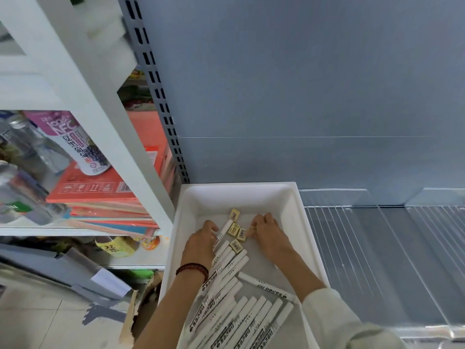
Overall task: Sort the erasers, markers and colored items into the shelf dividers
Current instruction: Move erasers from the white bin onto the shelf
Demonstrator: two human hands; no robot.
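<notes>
Head view.
- White tray on shelf; left rim near grey slotted upright, right rim just beside clear shelf dividers.
- Near half of tray packed with white markers, mostly lengthwise, one lying crosswise.
- Tray floor showing beyond erasers, up to far wall.
- Erasers clustered mid-tray, between hands.
- Left hand palm down on markers by left wall, fingers curled over one marker's end; whether gripping, cannot tell.
- Right hand near right wall, fingertips pinched together on yellow eraser.
- Grey shelf floor showing between dividers, right of tray.
</notes>
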